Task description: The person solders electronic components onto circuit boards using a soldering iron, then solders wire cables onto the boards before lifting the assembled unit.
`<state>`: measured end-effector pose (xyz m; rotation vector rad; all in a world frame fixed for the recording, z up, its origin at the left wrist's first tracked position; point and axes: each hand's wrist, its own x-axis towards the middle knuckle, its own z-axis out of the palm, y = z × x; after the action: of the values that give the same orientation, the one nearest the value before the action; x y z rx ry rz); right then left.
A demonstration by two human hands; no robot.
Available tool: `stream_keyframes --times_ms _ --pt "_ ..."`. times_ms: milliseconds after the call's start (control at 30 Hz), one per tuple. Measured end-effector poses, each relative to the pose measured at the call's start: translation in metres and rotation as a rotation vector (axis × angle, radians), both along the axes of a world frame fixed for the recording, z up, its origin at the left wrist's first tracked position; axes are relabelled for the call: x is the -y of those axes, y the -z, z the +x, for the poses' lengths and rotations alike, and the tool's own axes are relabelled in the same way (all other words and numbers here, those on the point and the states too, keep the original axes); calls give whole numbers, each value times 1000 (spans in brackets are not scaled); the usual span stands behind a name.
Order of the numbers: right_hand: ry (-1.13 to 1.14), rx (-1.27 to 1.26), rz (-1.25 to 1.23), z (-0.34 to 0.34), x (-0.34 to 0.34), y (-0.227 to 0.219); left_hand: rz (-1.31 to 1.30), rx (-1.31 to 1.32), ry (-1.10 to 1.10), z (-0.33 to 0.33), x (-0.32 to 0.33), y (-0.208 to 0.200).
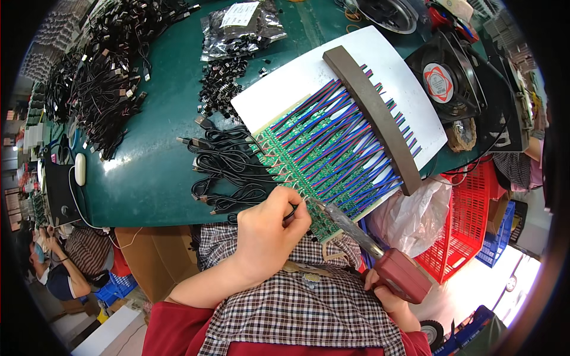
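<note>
My left hand point(270, 228) pinches the end of a black cable point(290, 215) at the near edge of a panel of green circuit boards point(323, 222). In my right hand point(389, 299) is a soldering iron point(404, 276) with a dark red handle. Its tip points at the board edge beside my left fingertips; whether it touches is too small to tell. Bundled black USB cables point(222, 163) lie along the panel's left side, several with thin wires at the boards. Blue, red and black wires point(332, 127) fan across the panel beneath a brown bar point(374, 113).
The panel rests on a white board point(386, 50) on a green table point(157, 178). More black cables point(107, 77) are heaped at far left. Small black parts point(222, 86) lie near a clear bag point(243, 29). A fan point(445, 77) stands at right, above a red crate point(466, 219).
</note>
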<state>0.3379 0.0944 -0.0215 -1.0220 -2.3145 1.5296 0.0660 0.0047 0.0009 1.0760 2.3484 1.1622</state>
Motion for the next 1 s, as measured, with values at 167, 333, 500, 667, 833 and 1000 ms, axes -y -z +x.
stream_keyframes --times_ms 167,333,500,667,833,1000 --pt "45 -172 -210 -1 -3 -4 12 332 -37 -4 0 -4" --pt "11 -124 -227 1 -5 -2 -48 221 10 -7 -3 -13" --pt "26 -223 -360 1 -6 1 -142 240 81 -20 -9 -20" --pt "46 -144 -272 4 -4 2 -177 279 149 -25 -12 -26" --pt "15 -121 -179 7 -4 5 -197 276 155 -27 -12 -28" --pt "-87 12 46 7 -7 3 -204 264 159 -26 -13 -30"
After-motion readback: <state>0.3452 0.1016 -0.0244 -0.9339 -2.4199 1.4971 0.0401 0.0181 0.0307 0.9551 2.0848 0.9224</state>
